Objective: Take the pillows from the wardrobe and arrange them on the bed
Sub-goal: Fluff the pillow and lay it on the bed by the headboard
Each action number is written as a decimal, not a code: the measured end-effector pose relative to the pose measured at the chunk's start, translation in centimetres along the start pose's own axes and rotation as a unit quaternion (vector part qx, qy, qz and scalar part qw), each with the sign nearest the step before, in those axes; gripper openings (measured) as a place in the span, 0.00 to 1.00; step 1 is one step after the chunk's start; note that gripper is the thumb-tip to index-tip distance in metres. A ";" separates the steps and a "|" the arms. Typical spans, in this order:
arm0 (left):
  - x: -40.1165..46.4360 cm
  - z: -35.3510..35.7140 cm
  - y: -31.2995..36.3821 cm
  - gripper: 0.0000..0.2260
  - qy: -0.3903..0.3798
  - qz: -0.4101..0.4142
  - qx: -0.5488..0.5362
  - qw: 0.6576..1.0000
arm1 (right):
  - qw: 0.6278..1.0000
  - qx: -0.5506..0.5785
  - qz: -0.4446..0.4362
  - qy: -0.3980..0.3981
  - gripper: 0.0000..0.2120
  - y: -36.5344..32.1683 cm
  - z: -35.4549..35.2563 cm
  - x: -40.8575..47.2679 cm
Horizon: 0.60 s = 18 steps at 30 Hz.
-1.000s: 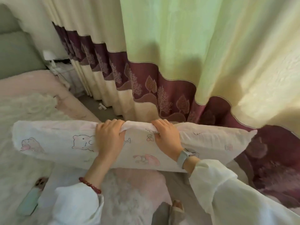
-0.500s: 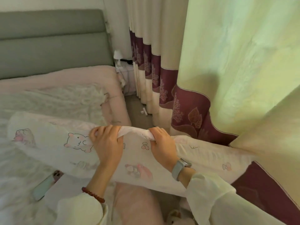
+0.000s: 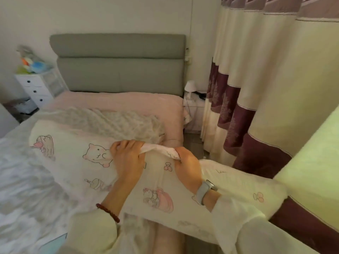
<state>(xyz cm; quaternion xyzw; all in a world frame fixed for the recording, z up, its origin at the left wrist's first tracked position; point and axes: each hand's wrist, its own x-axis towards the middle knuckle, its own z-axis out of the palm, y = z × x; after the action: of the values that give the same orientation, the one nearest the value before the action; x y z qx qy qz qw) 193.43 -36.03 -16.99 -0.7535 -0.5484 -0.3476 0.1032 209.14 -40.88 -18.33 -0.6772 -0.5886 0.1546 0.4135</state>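
Nearest: both sleeves at bottom of frame, arms reaching fwd. Left hand [image 3: 126, 162] and right hand [image 3: 189, 169] sit side by side, a short gap between them, each fist clamped on the bunched top edge of the pillow [image 3: 156, 180], fabric pulled taut btwn the two fists. Watch on right wrist, bead bracelet on left.

Pillow = white w/ cartoon print, held up in front of the person. Long axis runs left-right and a bit diagonal: left end is over the bed [image 3: 119, 101], right end overhangs the bed's side toward the curtain [image 3: 275, 88]. Grip is roughly mid-length, so both ends hang free; neither hand clearly nearer the target.

Beyond: rumpled blanket [image 3: 110, 120] just past the pillow, then bare pink sheet at the head of the bed, grey headboard [image 3: 119, 63] farthest.

Judgement: key relation is that the drop spot lies straight ahead and slightly left of the hands. Pillow's axis is already near parallel to the headboard, so next move prob a fwd carry plus small leftward shift, little rotation needed. Blanket lies in between; pillow should clear it.
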 end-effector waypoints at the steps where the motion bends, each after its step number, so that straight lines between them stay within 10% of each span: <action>1: 1.9 0.8 -0.4 0.07 0.007 -0.005 0.007 1.000 | 1.000 0.003 -0.014 -0.007 0.11 -0.1 0.4 2.5; 18: 30.3 20.8 -4.4 0.10 0.067 -0.105 0.081 0.989 | 0.983 0.029 -0.178 -0.021 0.12 5.7 7.1 40.5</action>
<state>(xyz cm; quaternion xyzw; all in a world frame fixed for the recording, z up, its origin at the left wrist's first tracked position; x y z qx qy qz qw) 202.77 -0.37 -14.03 -0.6560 -0.6426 -0.3607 0.1633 218.55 -0.56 -15.67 -0.5462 -0.7034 0.1102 0.4413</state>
